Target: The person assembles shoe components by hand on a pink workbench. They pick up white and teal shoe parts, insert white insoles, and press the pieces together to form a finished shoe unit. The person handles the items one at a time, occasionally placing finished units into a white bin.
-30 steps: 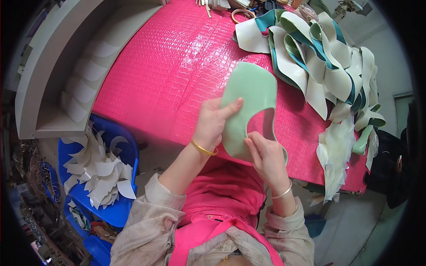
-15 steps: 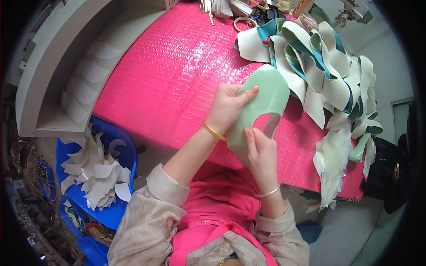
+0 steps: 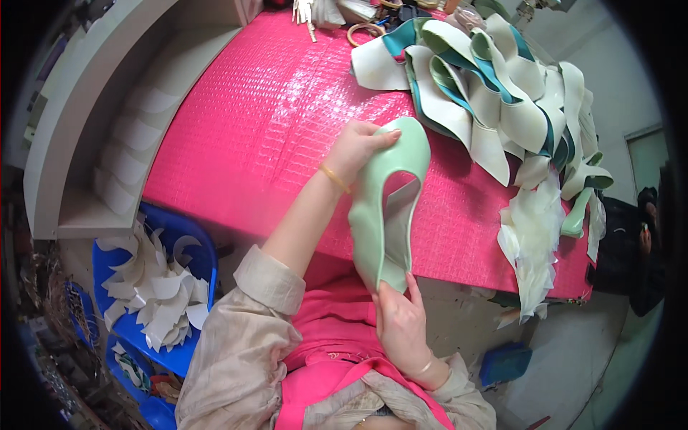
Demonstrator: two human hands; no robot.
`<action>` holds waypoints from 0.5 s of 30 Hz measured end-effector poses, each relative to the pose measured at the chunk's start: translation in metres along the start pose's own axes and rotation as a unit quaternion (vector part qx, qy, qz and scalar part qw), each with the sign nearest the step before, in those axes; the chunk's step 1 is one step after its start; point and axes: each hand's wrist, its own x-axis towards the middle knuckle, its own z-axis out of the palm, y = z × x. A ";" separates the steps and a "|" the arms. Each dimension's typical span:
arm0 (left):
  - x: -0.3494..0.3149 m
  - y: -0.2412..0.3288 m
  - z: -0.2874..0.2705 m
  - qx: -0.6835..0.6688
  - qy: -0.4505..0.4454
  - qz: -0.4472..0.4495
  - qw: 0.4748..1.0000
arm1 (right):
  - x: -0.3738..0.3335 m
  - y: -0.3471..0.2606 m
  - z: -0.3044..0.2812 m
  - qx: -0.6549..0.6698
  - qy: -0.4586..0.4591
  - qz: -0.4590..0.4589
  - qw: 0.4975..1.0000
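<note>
Between my two hands is a mint-green shoe upper (image 3: pixel 369 208) with a pale lining showing through its long opening. My left hand (image 3: pixel 358 152) grips it near the rounded toe, thumb on top and the other fingers underneath. At the heel end, nearest my body, my right hand (image 3: pixel 401 324) pinches the edge. The upper is held over the front part of the pink-covered table (image 3: pixel 236 143). Beyond it, at the right, lies a pile of white shoe uppers (image 3: pixel 473 100) with green and teal linings.
A grey shelf (image 3: pixel 93 233) with curved white pieces stands at the left. Below it, a blue chair (image 3: pixel 193 269) bears white cut pieces (image 3: pixel 158 294). Thin pale sheets (image 3: pixel 530 244) hang over the table's right edge. A person in dark clothes (image 3: pixel 623 258) is at the far right.
My right hand has slid from beside the opening down to the heel end. The upper has turned more upright and shifted left, so its opening shows in full.
</note>
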 end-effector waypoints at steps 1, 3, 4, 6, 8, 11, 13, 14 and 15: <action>-0.001 0.000 -0.004 -0.050 -0.032 -0.002 0.998 | -0.002 0.000 -0.010 0.011 0.002 -0.029 1.000; -0.008 0.011 -0.008 -0.101 -0.107 0.000 0.989 | 0.008 0.013 -0.054 -0.102 0.000 -0.074 0.992; -0.011 0.015 -0.004 -0.109 -0.146 -0.002 0.983 | 0.028 0.028 -0.063 0.027 0.164 -0.036 0.985; -0.011 0.016 0.006 -0.016 -0.206 -0.026 0.978 | 0.066 0.081 -0.066 0.331 0.190 0.039 0.923; -0.013 0.024 0.010 0.210 -0.143 0.025 0.967 | 0.083 0.111 -0.060 0.521 0.066 0.067 0.849; -0.056 0.052 0.028 0.482 0.014 0.074 0.873 | 0.092 0.107 -0.059 0.591 0.132 0.097 0.790; -0.092 0.032 0.049 0.346 -0.098 0.077 0.930 | 0.098 0.101 -0.057 0.616 0.124 0.099 0.772; -0.094 0.020 0.057 0.352 -0.126 0.083 0.924 | 0.101 0.097 -0.057 0.628 0.115 0.099 0.763; -0.089 0.014 0.063 0.279 -0.118 0.019 0.953 | 0.103 0.092 -0.056 0.628 0.122 0.099 0.762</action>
